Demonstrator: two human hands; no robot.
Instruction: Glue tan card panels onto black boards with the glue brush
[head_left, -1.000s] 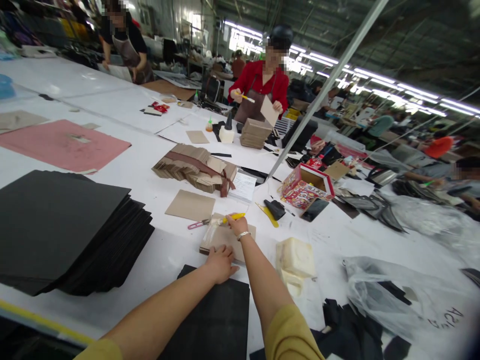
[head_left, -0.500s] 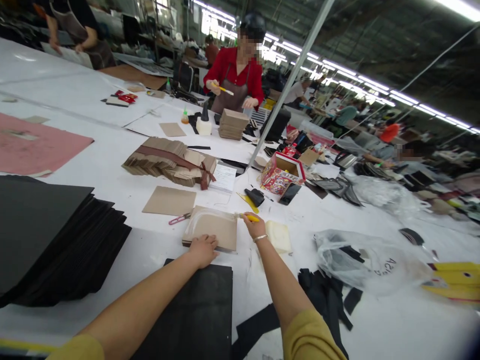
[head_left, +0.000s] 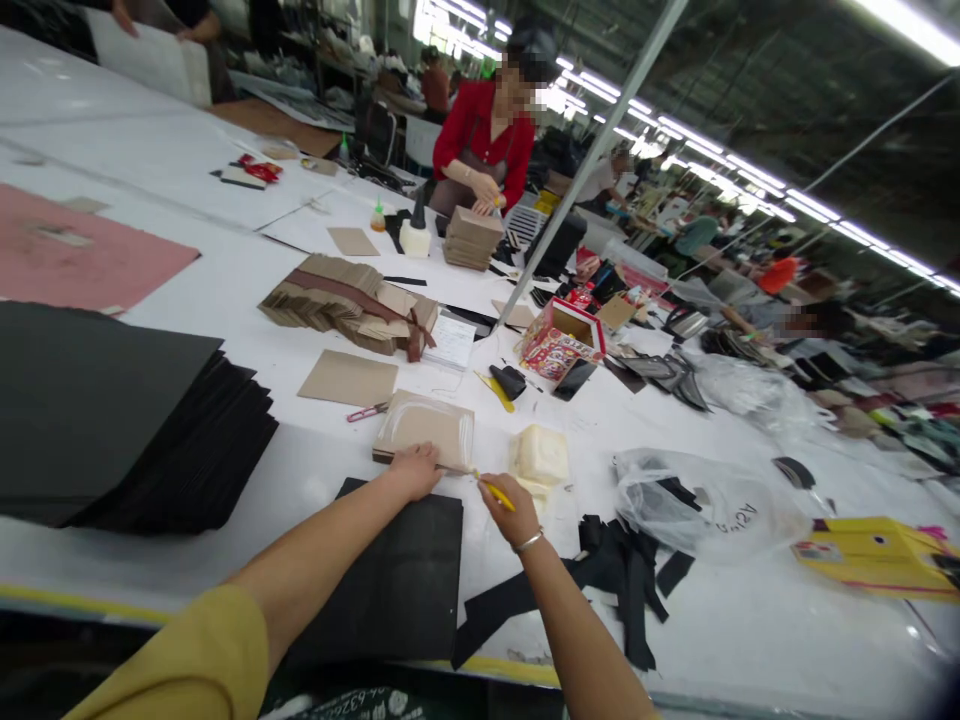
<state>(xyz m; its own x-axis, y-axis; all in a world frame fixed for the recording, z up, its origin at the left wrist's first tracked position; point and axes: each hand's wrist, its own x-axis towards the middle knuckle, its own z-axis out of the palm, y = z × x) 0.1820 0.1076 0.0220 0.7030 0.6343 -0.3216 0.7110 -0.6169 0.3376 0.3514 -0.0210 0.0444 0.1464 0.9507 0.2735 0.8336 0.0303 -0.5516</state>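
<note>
My left hand [head_left: 417, 470] lies flat on the near edge of a small stack of tan cardboard pieces [head_left: 427, 430]. A whitish, wet-looking streak runs along the top sheet's left, far and right sides. In my right hand [head_left: 514, 515] is a brush with a yellow handle [head_left: 498, 495], its tip by the stack's near right corner. Just right of the stack sits a cream-coloured block-like container [head_left: 541, 455]. Pink-handled thread snips [head_left: 366, 412] lie at the stack's left, beside a single cardboard sheet [head_left: 349, 378]. A black sheet pile [head_left: 397, 580] lies under my left forearm.
A tall stack of black sheets [head_left: 97, 400] stands at left. Beyond are a tied cardboard bundle [head_left: 337, 300], a patterned box [head_left: 562, 340] and a slanting metal pole [head_left: 592, 160]. Black strips [head_left: 630, 580] and a plastic bag [head_left: 705, 510] lie at right. A co-worker in red [head_left: 480, 150] stands opposite.
My right hand has brought the brush down the right side to the near corner, leaving a white streak there. My left hand stays on the stack. The co-worker's hands have moved to their cardboard stack.
</note>
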